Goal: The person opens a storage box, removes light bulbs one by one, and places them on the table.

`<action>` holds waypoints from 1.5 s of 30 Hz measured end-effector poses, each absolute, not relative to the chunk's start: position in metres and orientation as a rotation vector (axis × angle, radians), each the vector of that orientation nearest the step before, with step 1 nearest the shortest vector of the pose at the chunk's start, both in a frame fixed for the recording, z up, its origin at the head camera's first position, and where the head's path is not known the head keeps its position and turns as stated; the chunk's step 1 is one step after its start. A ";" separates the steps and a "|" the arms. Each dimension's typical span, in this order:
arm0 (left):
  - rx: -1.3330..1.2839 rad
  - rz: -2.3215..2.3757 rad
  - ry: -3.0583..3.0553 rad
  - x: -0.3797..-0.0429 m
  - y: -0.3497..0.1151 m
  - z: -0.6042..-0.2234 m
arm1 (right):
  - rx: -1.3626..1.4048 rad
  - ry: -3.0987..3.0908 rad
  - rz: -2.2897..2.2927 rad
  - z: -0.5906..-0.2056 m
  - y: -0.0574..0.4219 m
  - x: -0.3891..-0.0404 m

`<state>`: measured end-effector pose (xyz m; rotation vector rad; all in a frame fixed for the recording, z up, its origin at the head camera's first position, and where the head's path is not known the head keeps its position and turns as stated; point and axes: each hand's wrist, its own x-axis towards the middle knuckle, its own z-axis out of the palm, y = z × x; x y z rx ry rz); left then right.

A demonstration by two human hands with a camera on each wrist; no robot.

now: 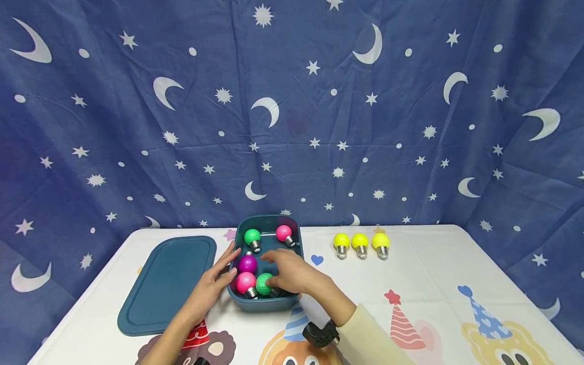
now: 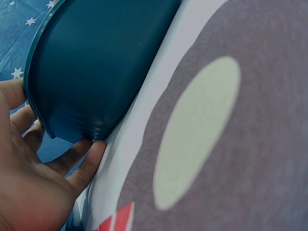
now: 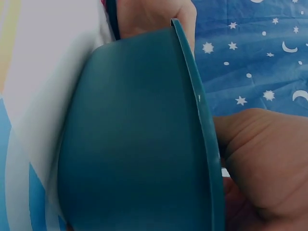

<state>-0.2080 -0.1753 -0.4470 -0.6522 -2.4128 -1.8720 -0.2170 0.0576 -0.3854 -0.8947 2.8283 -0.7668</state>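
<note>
A dark teal plastic box stands on the table with several light bulbs in it. My left hand is at its left side, fingers spread along the rim and wall; in the left wrist view the fingertips meet the box wall. My right hand reaches over the right rim into the box, its thumb overlapping a green bulb and its fingers spread apart from the thumb. Around it lie a pink bulb, a purple bulb, another green bulb and another pink bulb.
A flat teal lid lies left of the box. Three yellow bulbs sit in a row at the back right of the table. The white tablecloth carries cartoon prints, and a blue star-and-moon curtain hangs behind.
</note>
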 end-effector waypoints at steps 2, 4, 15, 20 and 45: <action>-0.647 -1.873 -2.418 -0.208 -0.176 -0.446 | -0.904 2.827 -0.734 -0.385 0.056 -0.218; -0.641 -1.874 -2.424 -0.208 -0.176 -0.446 | -0.914 2.820 -0.703 -0.385 0.054 -0.219; -0.660 -1.876 -2.419 -0.207 -0.176 -0.446 | -0.929 2.808 -0.530 -0.390 0.049 -0.220; -0.653 -1.879 -2.418 -0.208 -0.174 -0.445 | -0.937 2.811 -0.618 -0.389 0.052 -0.221; -0.597 -1.877 -2.446 -0.208 -0.175 -0.448 | -0.578 3.025 -1.362 -0.365 0.165 -0.219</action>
